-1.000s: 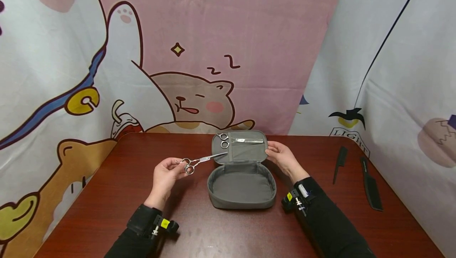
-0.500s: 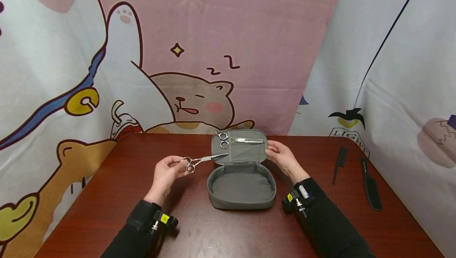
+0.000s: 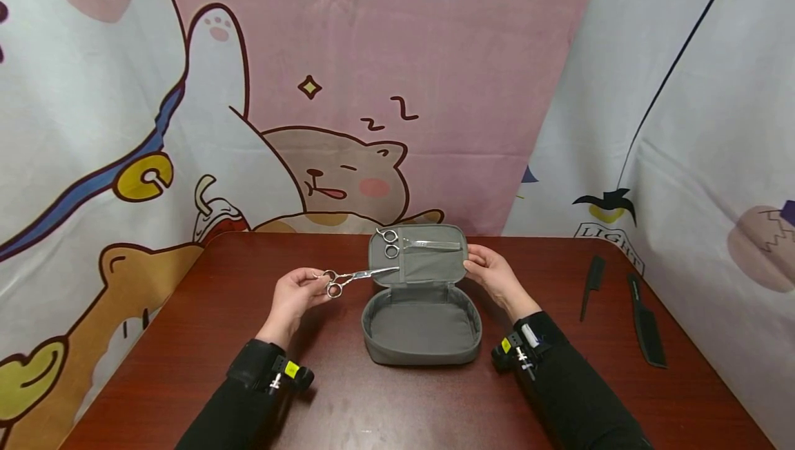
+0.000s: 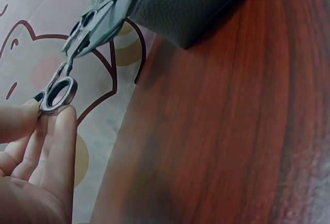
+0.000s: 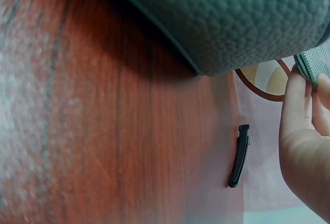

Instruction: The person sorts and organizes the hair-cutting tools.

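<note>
The left hand (image 3: pixel 297 296) pinches the scissors (image 3: pixel 354 277) by the finger rings, blade tips at the grey case (image 3: pixel 422 326) lid. The right hand (image 3: pixel 493 274) fingers pinch the lid's right edge.

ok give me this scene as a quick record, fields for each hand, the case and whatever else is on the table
left hand: left hand pinches the finger rings of small silver scissors, blade tip at the lid's lower pocket
right hand: right hand grips the right edge of the raised lid
case: grey zip fabric case, open, lid upright
in lid: second pair of silver scissors tucked in the upper pocket
table: dark red wooden table
elsewhere: two black plastic combs lying at the table's right side
</note>
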{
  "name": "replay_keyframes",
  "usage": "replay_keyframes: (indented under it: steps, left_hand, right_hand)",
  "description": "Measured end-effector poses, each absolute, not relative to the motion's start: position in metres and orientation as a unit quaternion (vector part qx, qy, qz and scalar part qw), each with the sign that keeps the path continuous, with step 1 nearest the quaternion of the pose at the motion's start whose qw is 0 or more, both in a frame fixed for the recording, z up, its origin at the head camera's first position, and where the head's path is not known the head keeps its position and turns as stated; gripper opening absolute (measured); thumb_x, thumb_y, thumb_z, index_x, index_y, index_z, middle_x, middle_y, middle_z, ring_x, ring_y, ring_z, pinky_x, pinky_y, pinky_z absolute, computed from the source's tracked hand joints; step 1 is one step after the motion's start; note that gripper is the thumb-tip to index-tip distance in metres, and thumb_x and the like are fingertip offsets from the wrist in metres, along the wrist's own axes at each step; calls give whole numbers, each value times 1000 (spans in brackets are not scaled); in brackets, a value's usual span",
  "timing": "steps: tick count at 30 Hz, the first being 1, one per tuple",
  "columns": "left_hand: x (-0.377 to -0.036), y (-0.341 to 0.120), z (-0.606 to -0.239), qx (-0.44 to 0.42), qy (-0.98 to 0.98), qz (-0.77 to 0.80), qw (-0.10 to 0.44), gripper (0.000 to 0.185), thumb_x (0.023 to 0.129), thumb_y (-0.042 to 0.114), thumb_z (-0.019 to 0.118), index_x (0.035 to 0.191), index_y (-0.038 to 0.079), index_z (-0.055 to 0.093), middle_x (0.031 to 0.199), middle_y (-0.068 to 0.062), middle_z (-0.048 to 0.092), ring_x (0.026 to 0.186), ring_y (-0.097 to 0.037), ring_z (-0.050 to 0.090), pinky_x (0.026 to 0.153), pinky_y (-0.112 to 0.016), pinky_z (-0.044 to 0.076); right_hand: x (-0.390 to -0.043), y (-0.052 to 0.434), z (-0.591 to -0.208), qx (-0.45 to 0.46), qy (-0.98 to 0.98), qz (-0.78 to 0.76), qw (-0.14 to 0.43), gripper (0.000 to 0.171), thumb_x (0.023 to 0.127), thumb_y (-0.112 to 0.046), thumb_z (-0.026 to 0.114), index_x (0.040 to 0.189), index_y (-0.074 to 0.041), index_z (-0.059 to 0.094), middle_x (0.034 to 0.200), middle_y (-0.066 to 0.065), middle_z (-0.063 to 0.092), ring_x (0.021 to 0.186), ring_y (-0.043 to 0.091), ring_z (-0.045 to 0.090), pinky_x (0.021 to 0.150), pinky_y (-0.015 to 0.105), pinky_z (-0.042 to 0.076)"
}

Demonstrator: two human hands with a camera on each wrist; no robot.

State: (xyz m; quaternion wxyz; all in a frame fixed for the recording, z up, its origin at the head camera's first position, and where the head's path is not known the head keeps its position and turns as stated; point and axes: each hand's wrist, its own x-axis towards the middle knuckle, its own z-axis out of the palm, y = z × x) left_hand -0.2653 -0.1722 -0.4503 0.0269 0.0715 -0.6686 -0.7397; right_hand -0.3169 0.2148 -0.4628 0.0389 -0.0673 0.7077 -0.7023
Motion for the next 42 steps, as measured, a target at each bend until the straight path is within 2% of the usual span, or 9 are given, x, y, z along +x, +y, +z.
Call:
replay_keyframes:
  steps: [4, 12, 19, 24, 32, 42]
  left_hand:
    - [-270, -172, -455, 60, -672, -737, 37, 4, 89, -3, 70, 92, -4, 68, 81, -9, 70, 69, -17, 71, 64, -32, 58]
    - [-276, -160, -454, 42, -684, -727, 47, 16, 87, -4, 72, 98, -13, 65, 81, -11, 70, 74, -25, 72, 62, -30, 58]
    - [-280, -149, -453, 46, -686, -724, 51, 12, 86, -7, 71, 96, -10, 66, 86, -18, 69, 72, -22, 72, 63, -31, 58]
    - [-281, -143, -454, 38, -689, -722, 54, 11, 86, -5, 73, 94, -9, 67, 83, -15, 68, 69, -19, 71, 63, -31, 58]
    - [-281, -131, -453, 27, -694, -716, 76, 11, 85, -6, 74, 93, -9, 67, 82, -14, 68, 76, -30, 72, 64, -33, 58]
    - [-281, -119, -455, 8, -693, -713, 108, 9, 83, -8, 74, 86, -4, 67, 82, -15, 67, 75, -31, 72, 65, -34, 58]
  right_hand:
    - [-317, 215, -463, -67, 705, -705, 38, 44, 100, 3, 53, 142, 11, 40, 116, 6, 62, 97, 3, 62, 87, 24, 51]
    - [-317, 215, -462, -68, 715, -695, 36, 45, 100, 1, 53, 142, 10, 40, 119, 10, 61, 98, 3, 62, 89, 24, 51]
    - [-315, 214, -463, -69, 713, -697, 34, 44, 100, 2, 54, 141, 10, 41, 116, 7, 63, 97, 4, 63, 87, 23, 51]
    - [-315, 214, -461, -69, 707, -703, 35, 44, 100, 2, 54, 141, 11, 41, 114, 5, 63, 97, 4, 63, 87, 23, 51]
    - [-315, 214, -460, -69, 707, -703, 36, 45, 100, 2, 54, 141, 11, 41, 116, 7, 62, 96, 4, 63, 88, 24, 51]
    - [-316, 215, -462, -69, 702, -708, 34, 44, 100, 3, 54, 141, 12, 40, 114, 6, 63, 95, 4, 64, 86, 23, 52]
